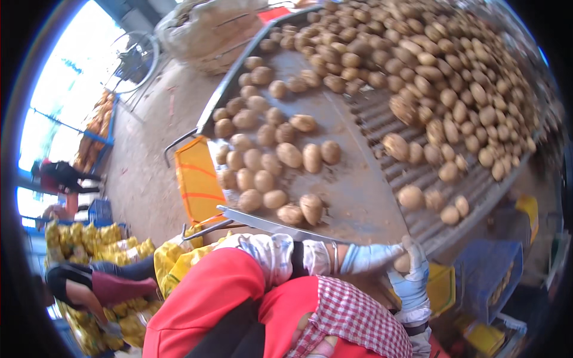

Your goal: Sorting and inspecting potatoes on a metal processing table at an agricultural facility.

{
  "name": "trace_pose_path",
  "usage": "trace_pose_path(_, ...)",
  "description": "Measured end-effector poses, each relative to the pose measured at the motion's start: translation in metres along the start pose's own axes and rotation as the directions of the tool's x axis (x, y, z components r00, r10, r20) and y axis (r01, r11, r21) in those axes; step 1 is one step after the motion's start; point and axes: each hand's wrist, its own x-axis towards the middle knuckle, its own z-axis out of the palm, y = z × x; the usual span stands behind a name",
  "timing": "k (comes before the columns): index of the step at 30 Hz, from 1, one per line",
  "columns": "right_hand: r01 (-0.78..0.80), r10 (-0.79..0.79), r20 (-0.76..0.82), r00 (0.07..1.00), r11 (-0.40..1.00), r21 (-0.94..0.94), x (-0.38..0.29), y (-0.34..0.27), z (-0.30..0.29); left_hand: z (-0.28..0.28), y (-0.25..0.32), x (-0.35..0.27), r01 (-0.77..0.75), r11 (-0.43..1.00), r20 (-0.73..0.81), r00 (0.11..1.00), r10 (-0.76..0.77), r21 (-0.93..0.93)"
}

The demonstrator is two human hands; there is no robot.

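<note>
Both my hands wear pale blue-and-white gloves and meet at the near edge of a metal sorting table [358, 210]. My left hand [376, 258] reaches across from the left; its fingertips are partly hidden against the other hand. My right hand [412, 273] comes up from below, its fingers curled around a potato [402, 263] that shows between the hands. On the table's flat left part lie loose larger potatoes [264, 161]. A big heap of potatoes [429, 71] covers the far side and the ribbed grate [376, 116] at the right.
An orange-yellow bag [197, 179] hangs at the table's left corner near metal hooks. Blue crates [488, 277] stand below at the right. Filled yellow net bags [85, 241] and a bending co-worker [103, 286] are at left. A large sack [210, 36] stands behind.
</note>
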Motion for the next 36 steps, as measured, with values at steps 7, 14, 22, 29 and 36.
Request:
trace_pose_path(7,-0.281,0.256,0.116,0.960,0.883,0.376,0.060,0.064,0.058,-0.029,0.088,-0.132,0.483,-0.183,-0.222,0.664,0.714,0.856)
trace_pose_path(14,-0.190,0.262,0.303,0.916,0.950,-0.247,0.095,-0.010,0.090,-0.087,0.082,-0.178,0.752,-0.147,-0.464,0.535,0.706,0.642)
trace_pose_path(22,0.138,-0.160,-0.053,0.986,0.945,-0.297,0.081,0.004,0.090,-0.072,0.130,-0.162,0.421,0.210,-0.412,0.478,0.775,0.883)
trace_pose_path(29,-0.519,0.342,0.472,0.813,0.058,0.853,0.105,-0.015,0.086,-0.041,0.077,-0.121,0.184,-0.446,0.187,0.723,0.665,0.876)
trace_pose_path(36,-0.422,0.557,0.606,0.569,-0.434,0.796,0.091,-0.003,0.069,-0.107,0.110,-0.173,0.700,-0.417,-0.077,0.557,0.827,0.580)
